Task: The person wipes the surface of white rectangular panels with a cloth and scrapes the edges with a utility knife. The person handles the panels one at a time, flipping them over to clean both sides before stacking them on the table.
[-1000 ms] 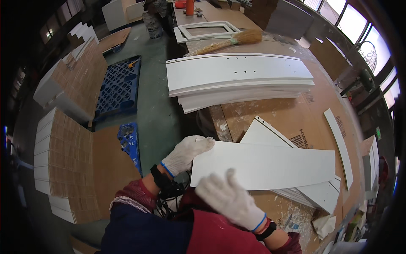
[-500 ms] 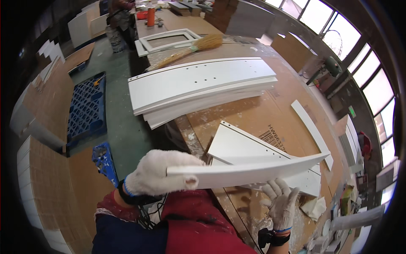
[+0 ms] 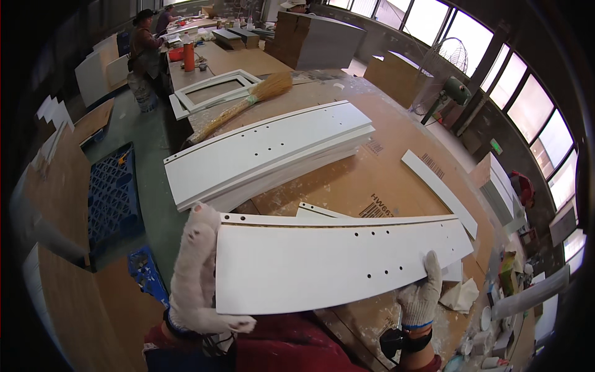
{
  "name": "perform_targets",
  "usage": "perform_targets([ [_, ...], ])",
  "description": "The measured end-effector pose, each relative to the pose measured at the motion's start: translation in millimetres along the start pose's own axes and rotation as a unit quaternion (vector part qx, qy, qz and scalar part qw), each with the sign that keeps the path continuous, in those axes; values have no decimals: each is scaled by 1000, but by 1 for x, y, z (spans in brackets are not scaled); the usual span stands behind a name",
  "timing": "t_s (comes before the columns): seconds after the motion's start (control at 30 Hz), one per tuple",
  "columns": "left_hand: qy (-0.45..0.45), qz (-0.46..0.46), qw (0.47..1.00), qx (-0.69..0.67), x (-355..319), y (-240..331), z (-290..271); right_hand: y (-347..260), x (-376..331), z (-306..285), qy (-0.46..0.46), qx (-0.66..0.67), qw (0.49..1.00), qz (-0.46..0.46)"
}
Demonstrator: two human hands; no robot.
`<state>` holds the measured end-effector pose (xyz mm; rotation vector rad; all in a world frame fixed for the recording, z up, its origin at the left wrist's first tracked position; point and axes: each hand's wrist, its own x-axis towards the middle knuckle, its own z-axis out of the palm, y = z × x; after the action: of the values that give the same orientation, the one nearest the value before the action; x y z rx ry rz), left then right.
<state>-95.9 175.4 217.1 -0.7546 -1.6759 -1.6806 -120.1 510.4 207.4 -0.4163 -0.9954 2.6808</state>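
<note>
A long white panel [image 3: 310,266] with drilled holes and a groove along its far edge is held up in front of me, its broad face toward me. My left hand [image 3: 197,273], in a white work glove, grips its left end, fingers at the far corner and thumb at the near one. At the lower right edge, my gloved right hand [image 3: 423,291] supports it with the thumb on the face and the other fingers hidden behind. Another white panel [image 3: 316,211] lies mostly hidden beneath. Beyond stands a stack of similar white panels [image 3: 266,142].
A straw broom [image 3: 245,105] and white frames [image 3: 217,90] lie past the stack on the cardboard-covered table [image 3: 310,186]. A narrow white strip [image 3: 440,192] rests at right, crumpled paper [image 3: 460,296] nearer. A blue pallet [image 3: 111,198] is on the left floor. People stand at the far tables.
The held panel has turned from nearly edge-on to showing its broad drilled face. My right hand has come onto its lower edge. The view has shifted, bringing more of the far room in.
</note>
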Motion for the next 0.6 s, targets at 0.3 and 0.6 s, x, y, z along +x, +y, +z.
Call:
perform_targets([
  [0.3,276,-249,916,-153,-16,-30,-62,72,66,110,-143,-18,984,108],
  [0.6,198,-297,932,65,64,-47,-123,164,167,192,-196,-200,941,188],
])
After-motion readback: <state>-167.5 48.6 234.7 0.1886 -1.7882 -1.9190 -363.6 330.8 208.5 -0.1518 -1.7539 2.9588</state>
